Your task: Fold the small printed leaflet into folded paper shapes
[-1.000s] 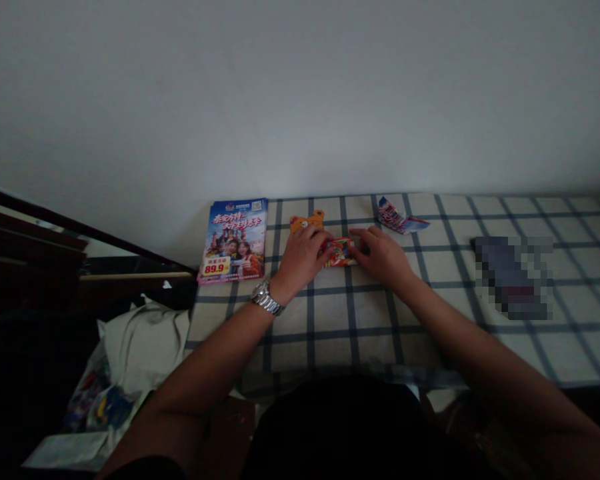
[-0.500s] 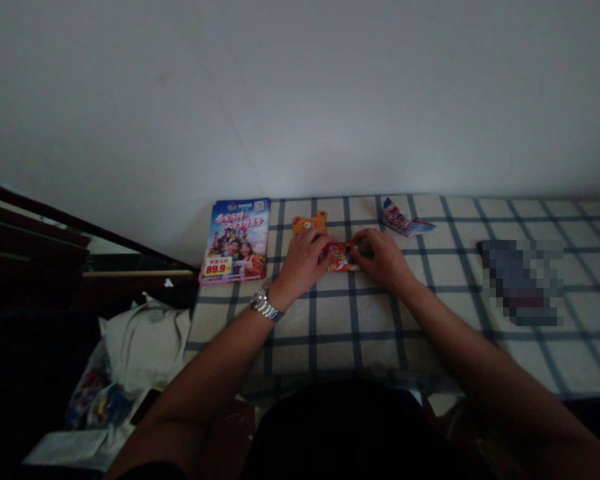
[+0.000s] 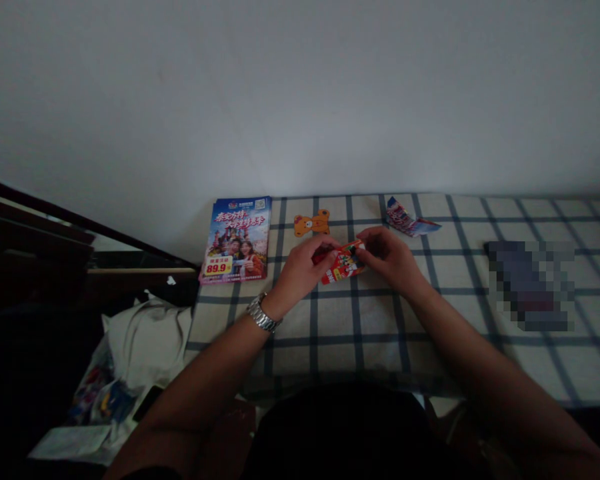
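Between my hands is a small red printed card [image 3: 345,268] with cartoon figures and a white and yellow patch; whether it is folded paper or an envelope I cannot tell. My left hand [image 3: 314,263] pinches its left end, thumb on top. At the upper right edge, the fingers of my right hand [image 3: 383,255] close on the card and cover part of it. Just behind my left hand, a flat orange bear cutout [image 3: 312,223] lies on the checked cloth [image 3: 330,320].
A stack of colourful leaflets [image 3: 236,240] lies at the table's left end. Back right stands a folded leaflet [image 3: 411,222]. A blurred dark flat object [image 3: 525,283] lies farther right. Bags [image 3: 147,340] sit below the left edge, and a wall [image 3: 300,100] rises behind.
The card, flat on the cloth before, is now tilted and turned, its left end nearer me. My left hand has shifted slightly towards me, uncovering more of the bear cutout.
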